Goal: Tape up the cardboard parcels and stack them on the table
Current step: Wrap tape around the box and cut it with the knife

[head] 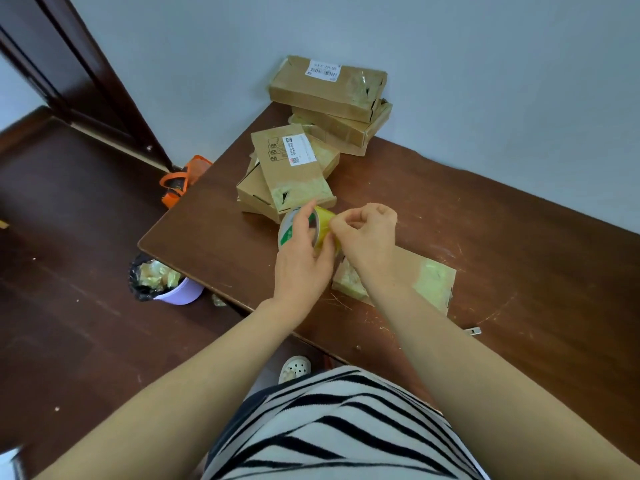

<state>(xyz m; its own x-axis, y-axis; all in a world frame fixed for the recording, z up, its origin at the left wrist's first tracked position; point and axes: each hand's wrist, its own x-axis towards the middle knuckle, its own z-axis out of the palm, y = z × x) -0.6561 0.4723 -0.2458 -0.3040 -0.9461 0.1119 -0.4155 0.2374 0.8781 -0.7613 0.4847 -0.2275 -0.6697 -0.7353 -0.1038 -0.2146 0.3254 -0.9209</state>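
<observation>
Gripping the tape (325, 221) above the table (502, 237), the left hand (301, 261) has its fingers curled over the roll's open side, with the roll standing on edge. The right hand (367, 233) meets the roll from the other side, thumb and forefinger pinched together on the yellow outer wrap and the other fingers curled in. Whether a loose end of tape is between them I cannot tell.

Under the right wrist a flat parcel (429, 282) lies near the table's front edge, with tape patches on both ends. A pile (287, 164) of parcels sits at the left edge, just beyond the roll. A stack (329, 91) stands in the far corner against the wall.

On the floor beside the left edge are a bin (180, 292) holding crumpled tape and, farther back, an orange bag (183, 178).
</observation>
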